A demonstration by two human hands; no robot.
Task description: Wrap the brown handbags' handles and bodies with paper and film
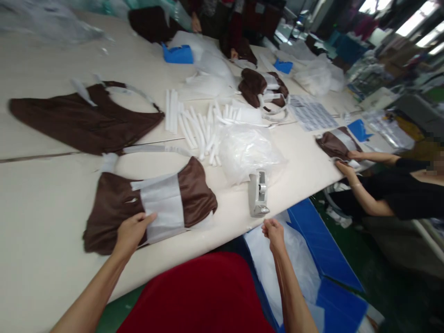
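Note:
A brown handbag (197, 194) lies in front of me with a white wrapping sheet (162, 201) around its middle. My left hand (133, 231) is closed on the near side of this bag, its thumb reaching onto the white sheet. To the right, my right hand (274, 231) is pinched at the table's front edge, just below a grey tape dispenser (257, 194). Whatever is between those fingertips is too small to make out. The bag's strap (156, 149), in a pale cover, stretches behind it.
Another brown bag (86, 118) lies behind on the table (45, 199). White foam tubes (197, 127) and clear plastic bags (248, 150) are mid-table. A blue box (312, 236) with white sheets stands below the edge. At right, a co-worker's hands (348, 169) hold a wrapped bag (335, 143).

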